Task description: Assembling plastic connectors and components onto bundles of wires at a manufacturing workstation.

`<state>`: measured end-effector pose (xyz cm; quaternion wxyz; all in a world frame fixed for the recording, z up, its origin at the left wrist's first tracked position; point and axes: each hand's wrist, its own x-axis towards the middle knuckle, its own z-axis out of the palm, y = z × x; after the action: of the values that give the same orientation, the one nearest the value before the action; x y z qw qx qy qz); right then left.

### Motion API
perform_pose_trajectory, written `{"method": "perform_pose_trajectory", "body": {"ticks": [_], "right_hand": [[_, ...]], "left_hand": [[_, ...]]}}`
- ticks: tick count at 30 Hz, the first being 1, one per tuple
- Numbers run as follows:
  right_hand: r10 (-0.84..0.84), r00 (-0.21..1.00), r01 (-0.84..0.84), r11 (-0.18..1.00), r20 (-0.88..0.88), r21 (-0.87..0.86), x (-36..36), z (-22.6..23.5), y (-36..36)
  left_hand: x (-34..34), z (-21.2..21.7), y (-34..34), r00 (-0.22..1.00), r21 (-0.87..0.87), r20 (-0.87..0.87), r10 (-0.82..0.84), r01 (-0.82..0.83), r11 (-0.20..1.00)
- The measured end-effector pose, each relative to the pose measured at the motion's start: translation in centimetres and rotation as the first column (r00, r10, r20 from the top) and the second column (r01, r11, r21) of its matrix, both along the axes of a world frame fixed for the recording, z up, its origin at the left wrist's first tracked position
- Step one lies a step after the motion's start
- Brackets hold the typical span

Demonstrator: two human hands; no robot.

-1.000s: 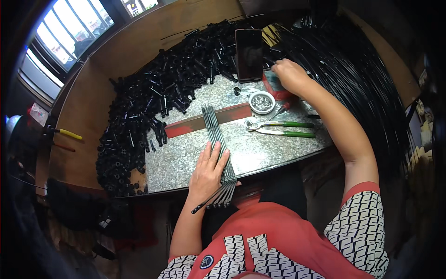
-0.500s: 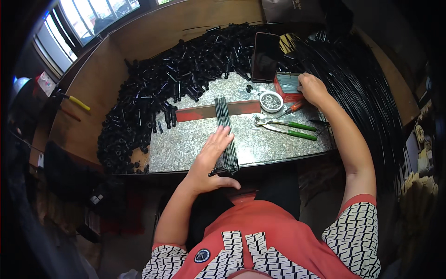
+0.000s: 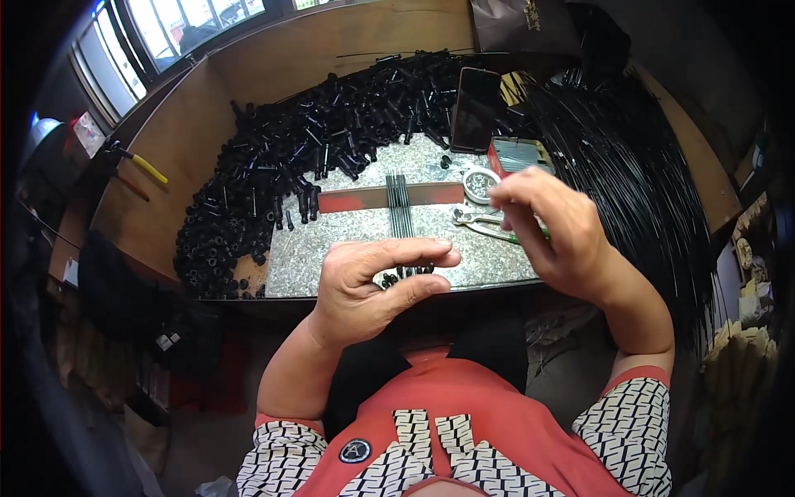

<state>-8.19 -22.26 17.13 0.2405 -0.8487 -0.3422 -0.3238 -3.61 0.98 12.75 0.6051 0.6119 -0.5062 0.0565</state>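
Lying at the front of the stone slab [image 3: 331, 257], a row of slim dark rods [image 3: 399, 207] is set with its long axis running away from the torso, nearly square to a flat red-and-brown strip [image 3: 356, 200], across which the far part is laid. Near ends: found at the slab's front edge, framed by the left hand [image 3: 352, 282], which is plainly the nearer. From the right hand [image 3: 563, 228], the row is placed to the left, with a gap between.

Left hand: held in a C shape, thumb and fingers parted, the rod ends seen in the opening; whether any rod is gripped or merely touched cannot be told. Right hand: raised with fingers bent, seen in front of the green-handled pliers [image 3: 484, 228], which are partly covered; whether anything is pinched cannot be told.

Rods, appearance: several, thin, straight, closely set side by side; shafts dark grey with a slight sheen, near ends black and thicker, knob-like. An exact count cannot be made. The middle length is crossed by the left fingers.

Adjacent items: white round dish [image 3: 479, 184] of small metallic pieces, placed by the strip's right end; red open box [image 3: 517, 153] of thin grey pieces, beyond the dish; dark phone [image 3: 475, 108], stood upright; heap of black tubular parts [image 3: 306, 149], spread at the back and left; mass of long black rods [image 3: 629, 174], massed at the right.
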Motion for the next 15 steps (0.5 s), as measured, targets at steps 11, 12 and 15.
{"method": "perform_pose_trajectory", "body": {"ticks": [11,12,15], "right_hand": [[0.048,0.998,-0.039,0.985,0.047,-0.169,-1.8,-0.2,0.8],[0.048,0.998,-0.039,0.985,0.046,-0.168,-1.8,-0.2,0.9],[0.056,0.998,-0.052,0.984,0.019,-0.173,-1.7,-0.2,1.1]], "left_hand": [[0.2,-0.5,0.1,0.993,-0.008,0.054,0.105,-0.105,0.994],[0.2,-0.5,0.2,0.993,-0.007,0.053,0.105,-0.104,0.995],[0.1,-0.4,0.2,0.993,-0.009,0.029,0.117,-0.117,0.993]]}}
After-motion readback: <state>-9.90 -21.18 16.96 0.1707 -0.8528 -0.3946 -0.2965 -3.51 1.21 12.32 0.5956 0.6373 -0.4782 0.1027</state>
